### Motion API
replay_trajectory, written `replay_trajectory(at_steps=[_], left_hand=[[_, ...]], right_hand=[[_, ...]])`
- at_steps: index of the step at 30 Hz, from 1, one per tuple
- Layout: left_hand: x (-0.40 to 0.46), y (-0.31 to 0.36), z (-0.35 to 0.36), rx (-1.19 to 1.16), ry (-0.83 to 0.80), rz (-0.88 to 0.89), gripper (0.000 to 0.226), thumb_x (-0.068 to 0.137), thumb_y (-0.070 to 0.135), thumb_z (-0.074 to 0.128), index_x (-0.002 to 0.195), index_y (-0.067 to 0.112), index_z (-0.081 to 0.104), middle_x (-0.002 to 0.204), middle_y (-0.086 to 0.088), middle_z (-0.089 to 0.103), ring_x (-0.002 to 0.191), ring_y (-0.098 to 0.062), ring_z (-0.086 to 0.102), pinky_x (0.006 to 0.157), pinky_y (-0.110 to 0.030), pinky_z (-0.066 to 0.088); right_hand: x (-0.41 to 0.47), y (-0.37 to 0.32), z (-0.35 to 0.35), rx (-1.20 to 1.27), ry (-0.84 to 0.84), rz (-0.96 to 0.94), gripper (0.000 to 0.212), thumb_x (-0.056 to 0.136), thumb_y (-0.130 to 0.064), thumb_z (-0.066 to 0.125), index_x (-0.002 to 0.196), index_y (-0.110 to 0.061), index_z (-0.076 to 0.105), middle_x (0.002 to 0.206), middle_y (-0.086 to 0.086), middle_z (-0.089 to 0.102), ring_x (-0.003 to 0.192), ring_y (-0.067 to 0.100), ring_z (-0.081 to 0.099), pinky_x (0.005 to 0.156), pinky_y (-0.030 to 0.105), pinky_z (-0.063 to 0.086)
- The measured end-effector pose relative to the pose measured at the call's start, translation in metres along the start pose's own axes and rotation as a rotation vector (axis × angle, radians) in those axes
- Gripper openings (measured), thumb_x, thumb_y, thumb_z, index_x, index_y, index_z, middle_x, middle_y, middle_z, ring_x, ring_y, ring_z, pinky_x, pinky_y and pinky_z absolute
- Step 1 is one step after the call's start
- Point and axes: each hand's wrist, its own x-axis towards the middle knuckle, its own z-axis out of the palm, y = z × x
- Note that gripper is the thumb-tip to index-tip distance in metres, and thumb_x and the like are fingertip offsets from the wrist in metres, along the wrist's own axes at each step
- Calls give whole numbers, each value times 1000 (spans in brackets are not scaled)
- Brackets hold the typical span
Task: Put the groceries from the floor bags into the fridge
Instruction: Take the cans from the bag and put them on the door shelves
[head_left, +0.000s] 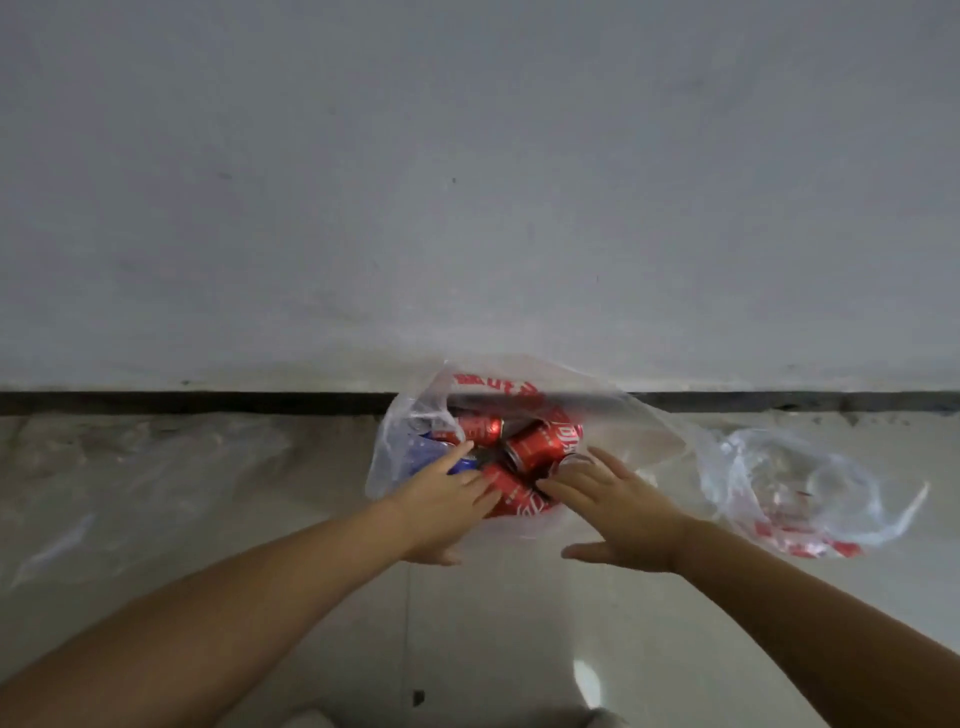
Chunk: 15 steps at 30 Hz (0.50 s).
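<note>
A clear plastic bag (415, 415) with red print stands open on the floor against the wall. Several red cola cans (537, 444) and a blue can (462, 464) lie inside it. My left hand (444, 501) reaches into the bag's near left side, fingers spread over the blue can and a red can (511, 496). My right hand (618, 506) hovers at the bag's near right side, fingers apart, tips close to the red cans. Neither hand grips anything.
A second clear bag (795, 488) with red print lies crumpled on the floor to the right. A grey wall (467, 208) with a dark baseboard (182, 402) rises right behind the bags. Glossy light tiles (493, 623) cover the floor.
</note>
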Motion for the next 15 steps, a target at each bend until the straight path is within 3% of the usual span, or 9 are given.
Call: replay_trajectory(at_steps=[2, 4, 6, 9, 12, 15], left_hand=[[23, -17, 50, 109, 94, 92, 47, 85, 26, 58, 128, 9, 48, 125, -12, 58, 121, -31, 52, 118, -54, 1], [31, -36, 77, 162, 284, 173, 18, 79, 18, 62, 97, 16, 65, 99, -4, 70, 102, -27, 65, 114, -48, 30], [21, -42, 77, 59, 437, 247, 5, 74, 14, 65, 74, 19, 68, 79, 2, 71, 79, -19, 68, 91, -36, 53], [2, -22, 74, -113, 530, 268, 19, 80, 14, 53, 71, 21, 69, 72, 6, 68, 66, -11, 64, 72, -26, 56], [-7, 3, 103, -138, 445, 273, 15, 79, 20, 54, 81, 25, 69, 69, 9, 66, 61, -6, 62, 62, -20, 52], [-1, -8, 145, -133, 517, 203, 32, 89, 9, 39, 89, 17, 71, 71, 2, 66, 59, -13, 61, 55, -23, 51]], right_hand=[[28, 18, 35, -85, 27, -101, 56, 79, -55, 47, 123, -24, 60, 117, -5, 66, 110, 14, 62, 103, 40, 44], [50, 28, 54, -165, 151, -182, 32, 76, -31, 61, 106, -25, 67, 103, -5, 68, 97, 17, 65, 99, 34, 41], [58, 24, 58, -190, 220, -234, 21, 69, -17, 72, 89, -25, 69, 90, -4, 69, 86, 18, 66, 92, 30, 38], [40, 0, 61, -83, 217, -272, 21, 63, -18, 78, 81, -25, 69, 83, -5, 69, 79, 15, 66, 85, 28, 48], [22, -1, 76, 26, 99, -207, 14, 73, -14, 56, 81, -21, 66, 76, -2, 65, 66, 16, 64, 68, 22, 51], [22, 22, 87, 12, -34, 9, 24, 96, -16, 39, 96, -19, 63, 90, 2, 66, 75, 7, 64, 64, 12, 46]])
